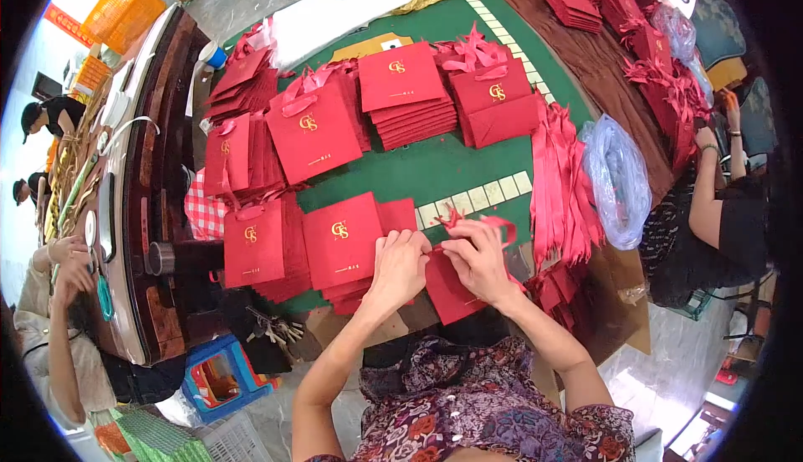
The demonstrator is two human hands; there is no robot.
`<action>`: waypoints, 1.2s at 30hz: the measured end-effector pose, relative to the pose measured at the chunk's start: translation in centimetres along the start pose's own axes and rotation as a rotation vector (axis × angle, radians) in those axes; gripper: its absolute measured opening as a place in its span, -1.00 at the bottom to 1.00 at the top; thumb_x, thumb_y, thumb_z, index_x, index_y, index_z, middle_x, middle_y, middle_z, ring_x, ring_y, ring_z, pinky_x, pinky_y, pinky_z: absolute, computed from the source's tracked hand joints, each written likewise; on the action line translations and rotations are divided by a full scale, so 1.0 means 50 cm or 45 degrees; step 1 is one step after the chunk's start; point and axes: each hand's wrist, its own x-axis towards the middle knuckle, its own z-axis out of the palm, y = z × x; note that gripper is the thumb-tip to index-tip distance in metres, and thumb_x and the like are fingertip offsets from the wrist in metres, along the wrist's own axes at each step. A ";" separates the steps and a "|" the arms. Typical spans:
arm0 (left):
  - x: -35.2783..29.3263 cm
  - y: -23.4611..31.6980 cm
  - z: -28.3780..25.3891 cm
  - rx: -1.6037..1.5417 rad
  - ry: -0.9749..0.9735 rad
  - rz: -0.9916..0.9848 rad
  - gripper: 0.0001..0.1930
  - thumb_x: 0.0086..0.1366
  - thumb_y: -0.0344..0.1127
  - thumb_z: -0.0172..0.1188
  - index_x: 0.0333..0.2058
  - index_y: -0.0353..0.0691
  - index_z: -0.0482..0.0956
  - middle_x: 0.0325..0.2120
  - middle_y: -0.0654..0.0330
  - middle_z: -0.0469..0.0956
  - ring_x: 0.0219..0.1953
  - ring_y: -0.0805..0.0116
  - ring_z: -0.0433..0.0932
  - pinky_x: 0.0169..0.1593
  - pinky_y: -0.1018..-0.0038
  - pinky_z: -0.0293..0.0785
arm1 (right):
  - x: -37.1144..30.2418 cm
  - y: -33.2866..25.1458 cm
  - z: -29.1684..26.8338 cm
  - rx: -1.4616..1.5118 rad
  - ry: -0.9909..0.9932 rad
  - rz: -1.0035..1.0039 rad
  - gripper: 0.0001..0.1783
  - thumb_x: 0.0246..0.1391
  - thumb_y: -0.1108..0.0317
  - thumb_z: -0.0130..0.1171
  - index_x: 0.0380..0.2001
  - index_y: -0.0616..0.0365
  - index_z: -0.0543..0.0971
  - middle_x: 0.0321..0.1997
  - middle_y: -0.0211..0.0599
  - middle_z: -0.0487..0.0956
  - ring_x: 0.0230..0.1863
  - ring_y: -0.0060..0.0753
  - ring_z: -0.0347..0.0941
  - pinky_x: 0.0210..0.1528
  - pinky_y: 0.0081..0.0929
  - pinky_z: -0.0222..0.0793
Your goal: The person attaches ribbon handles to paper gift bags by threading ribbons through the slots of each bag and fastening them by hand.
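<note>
Between my hands is a red paper gift bag (449,291), tilted at the near edge of the green table. My left hand (401,268) has its fingers closed at the bag's upper left corner. The fingers of my right hand (479,263) pinch at its top edge, where a pink-red ribbon (509,229) loops out. My fingers hide the exact grip on the ribbon. Just left of my left hand lies a stack of red gift bags (342,240) with gold lettering. A bundle of loose red ribbons (562,182) hangs together to the right of my right hand.
Several more bag stacks (403,85) stand across the green table (381,169). Beside the ribbons lies a clear plastic bag of ribbon (617,182). A dark cylinder (163,258) sits at the left. Co-workers' hands show at the left (74,274) and right (707,138).
</note>
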 end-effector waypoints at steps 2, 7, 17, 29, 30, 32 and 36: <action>-0.003 -0.002 0.005 -0.031 0.062 -0.030 -0.86 0.11 -0.47 0.20 -0.32 -0.21 0.50 -0.42 0.15 0.52 -0.27 0.10 0.46 -0.14 0.19 0.27 | -0.004 -0.031 -0.019 -0.223 0.029 0.049 -0.82 -0.09 0.36 0.33 -0.36 -0.04 0.57 -0.29 -0.45 0.51 -0.08 -0.30 0.41 -0.13 -0.26 0.14; 0.004 0.014 0.009 -0.074 0.073 -0.021 -0.88 0.12 -0.48 0.17 -0.33 -0.21 0.50 -0.48 0.17 0.54 -0.31 0.12 0.47 -0.14 0.20 0.27 | -0.025 -0.032 -0.008 -0.279 -0.066 0.101 -0.80 -0.15 0.33 0.35 -0.43 -0.05 0.52 -0.33 -0.47 0.48 -0.19 -0.31 0.37 -0.21 -0.24 0.09; 0.001 0.018 0.016 -0.184 0.068 -0.084 -0.90 0.15 -0.49 0.15 -0.33 -0.21 0.52 -0.45 0.20 0.57 -0.31 0.15 0.47 -0.13 0.22 0.27 | -0.017 -0.040 -0.007 -0.249 -0.149 0.243 -0.81 -0.19 0.39 0.33 -0.49 0.00 0.48 -0.40 -0.40 0.40 -0.24 -0.25 0.33 -0.24 -0.24 0.08; -0.003 0.040 -0.006 -0.275 0.148 -0.150 -0.88 0.17 -0.54 0.11 -0.30 -0.26 0.52 -0.39 0.08 0.59 -0.26 0.04 0.50 -0.15 0.21 0.42 | 0.006 -0.060 -0.009 -0.226 -0.175 0.290 -0.87 -0.07 0.40 0.29 -0.42 0.13 0.54 -0.39 -0.29 0.47 -0.25 -0.15 0.40 -0.27 -0.25 0.38; -0.003 0.035 -0.005 -0.251 0.165 -0.158 -0.87 0.15 -0.56 0.12 -0.29 -0.29 0.51 -0.36 0.07 0.60 -0.25 0.02 0.52 -0.15 0.21 0.48 | 0.007 -0.063 -0.013 -0.129 -0.142 0.315 -0.88 -0.04 0.40 0.29 -0.39 0.14 0.58 -0.39 -0.29 0.50 -0.26 -0.15 0.43 -0.24 -0.27 0.41; -0.006 0.023 -0.003 -0.278 0.168 -0.153 -0.86 0.15 -0.54 0.16 -0.28 -0.29 0.52 -0.36 0.07 0.61 -0.24 0.04 0.53 -0.15 0.21 0.48 | -0.001 -0.065 -0.018 -0.055 -0.183 0.368 -0.87 -0.04 0.40 0.31 -0.37 0.13 0.60 -0.38 -0.28 0.52 -0.26 -0.15 0.47 -0.25 -0.28 0.42; -0.002 0.031 -0.002 -0.388 0.058 -0.183 -0.83 0.13 -0.47 0.26 -0.27 -0.28 0.53 -0.37 0.10 0.61 -0.24 0.10 0.54 -0.16 0.22 0.49 | -0.003 -0.054 -0.025 0.147 -0.206 0.522 -0.85 -0.02 0.44 0.30 -0.32 0.15 0.60 -0.38 -0.22 0.54 -0.26 -0.09 0.54 -0.26 -0.23 0.44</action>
